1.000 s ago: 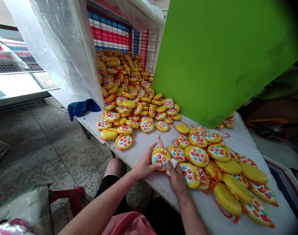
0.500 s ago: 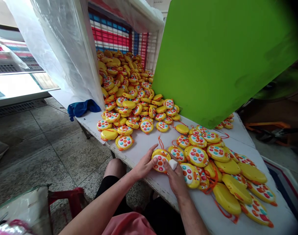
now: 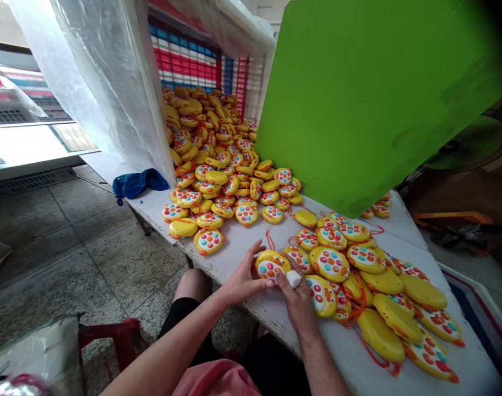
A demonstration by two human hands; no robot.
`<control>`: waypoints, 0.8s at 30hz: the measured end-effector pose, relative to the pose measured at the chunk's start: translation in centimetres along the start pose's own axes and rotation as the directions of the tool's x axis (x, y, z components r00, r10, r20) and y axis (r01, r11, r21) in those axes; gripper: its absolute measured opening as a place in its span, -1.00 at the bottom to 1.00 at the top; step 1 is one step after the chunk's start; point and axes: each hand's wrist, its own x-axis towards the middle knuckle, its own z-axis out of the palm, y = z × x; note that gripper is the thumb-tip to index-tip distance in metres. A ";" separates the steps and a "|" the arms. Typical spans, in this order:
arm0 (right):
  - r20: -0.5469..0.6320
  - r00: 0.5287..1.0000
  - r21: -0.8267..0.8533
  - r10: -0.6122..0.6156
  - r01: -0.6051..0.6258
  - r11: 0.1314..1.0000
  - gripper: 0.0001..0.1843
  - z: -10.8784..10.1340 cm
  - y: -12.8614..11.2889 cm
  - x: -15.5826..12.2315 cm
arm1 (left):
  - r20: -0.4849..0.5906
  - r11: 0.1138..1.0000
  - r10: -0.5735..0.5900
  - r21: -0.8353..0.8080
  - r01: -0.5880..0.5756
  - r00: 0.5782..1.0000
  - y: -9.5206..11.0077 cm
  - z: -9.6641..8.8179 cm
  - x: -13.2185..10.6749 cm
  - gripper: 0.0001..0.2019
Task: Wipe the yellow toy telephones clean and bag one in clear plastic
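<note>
Between my hands, over the table's front edge, is a yellow duck-shaped toy (image 3: 269, 266) with a white face, coloured buttons and an orange cord loop. My left hand (image 3: 247, 278) grips its left edge, thumb along the bottom rim and fingers behind. My right hand (image 3: 294, 297) is closed on its right side, thumb on the front near the lower buttons. A small white block (image 3: 293, 279), perhaps a sponge or eraser, is also held in my right hand. Just right of that hand lie more duck toys (image 3: 330, 263), some button side up, others showing plain yellow backs.
A large heap of the same toys (image 3: 218, 159) spills from a plastic-lined crate (image 3: 185, 58) onto the white table (image 3: 251, 242). A green board (image 3: 358, 99) leans at the back right. A blue cloth (image 3: 139, 184) lies at the left edge; a red stool (image 3: 125, 341) stands below.
My left thumb has slid off the toy's button face down to its lower rim. The toy stays in both hands, tilted slightly differently, and the white block is still in my right hand.
</note>
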 end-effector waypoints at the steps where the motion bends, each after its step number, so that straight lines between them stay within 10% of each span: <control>1: -0.020 1.000 -0.007 -0.004 0.004 1.000 -0.35 0.0 0.1 0.1 | -0.019 0.998 0.030 0.050 -0.029 0.999 -0.1 0.0 0.0 -0.02; 13: 0.115 0.993 -0.004 -0.031 0.032 0.999 -0.38 0.2 -0.8 -0.3 | -0.169 0.838 0.086 0.545 0.020 0.982 0.8 0.8 -0.4 -0.03; 17: 0.082 0.983 -0.218 -0.166 0.180 0.959 -0.41 1.1 -2.4 0.0 | -0.056 0.689 0.174 0.720 -0.081 0.983 0.9 2.3 -1.4 -0.26; 24: 0.032 0.984 -0.279 -0.175 0.177 0.944 -0.43 0.3 -2.9 0.1 | -0.075 0.687 0.182 0.723 -0.073 0.980 1.1 3.6 -1.9 -0.18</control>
